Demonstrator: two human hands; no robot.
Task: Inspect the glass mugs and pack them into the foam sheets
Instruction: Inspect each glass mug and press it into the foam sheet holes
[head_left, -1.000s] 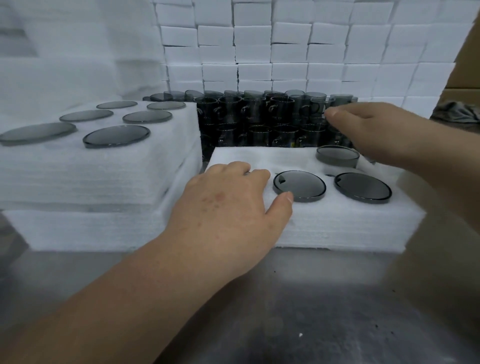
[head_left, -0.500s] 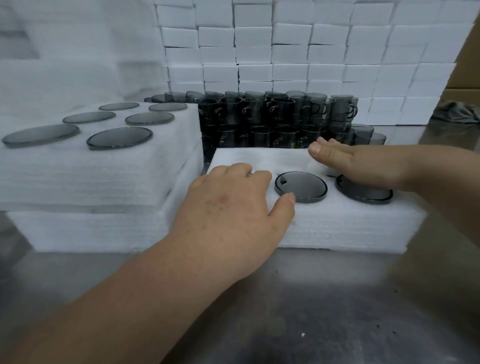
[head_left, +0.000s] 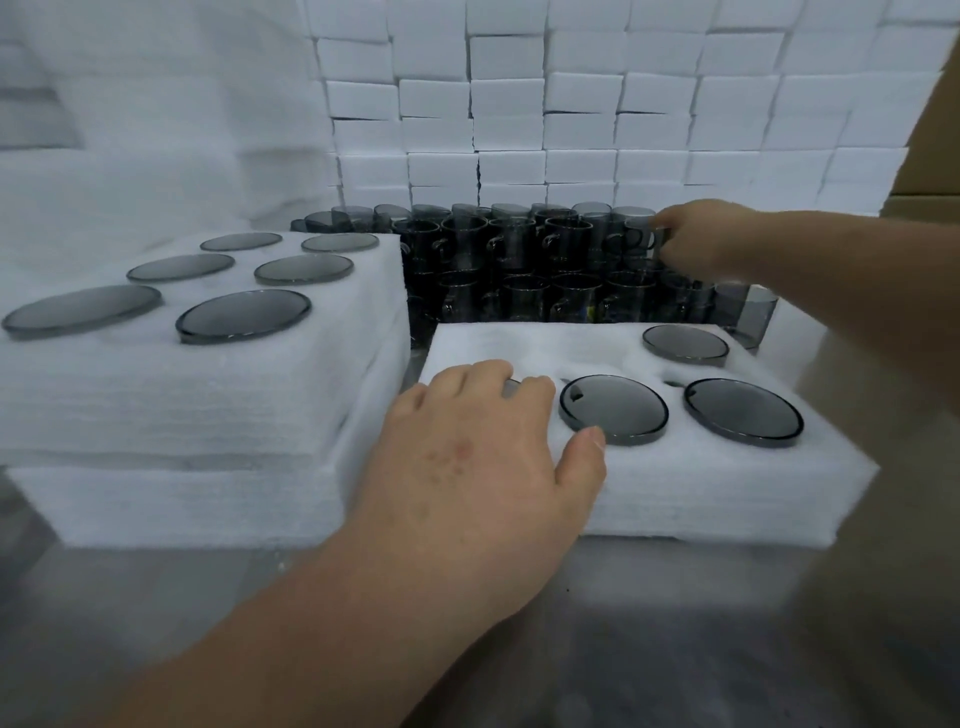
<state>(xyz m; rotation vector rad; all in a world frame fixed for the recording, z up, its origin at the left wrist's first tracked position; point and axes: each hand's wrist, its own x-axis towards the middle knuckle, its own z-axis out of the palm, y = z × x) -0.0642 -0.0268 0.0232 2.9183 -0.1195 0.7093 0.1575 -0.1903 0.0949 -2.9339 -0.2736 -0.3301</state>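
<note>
Left hand (head_left: 467, 447) flat on foam sheet (head_left: 727, 488), near its left corner, fingers released. Right hand (head_left: 711, 239) at glass mugs (head_left: 519, 260) stacked along surface (head_left: 675, 649) far edge. Fingers curled by top-row mug (head_left: 636, 234) handle; I can't tell if grasping. My read: glass stiff, slippery, fragile. Take by handle or body, lift straight.

Illumination is even, cool and moderately bright; shadows are faint and soft. The metal surface (head_left: 675, 649) shows a dull, hazy sheen. The glass mugs (head_left: 519, 260) at the back read dark and indistinct. Wide-angle curvature bends the edges; detail is soft overall.
</note>
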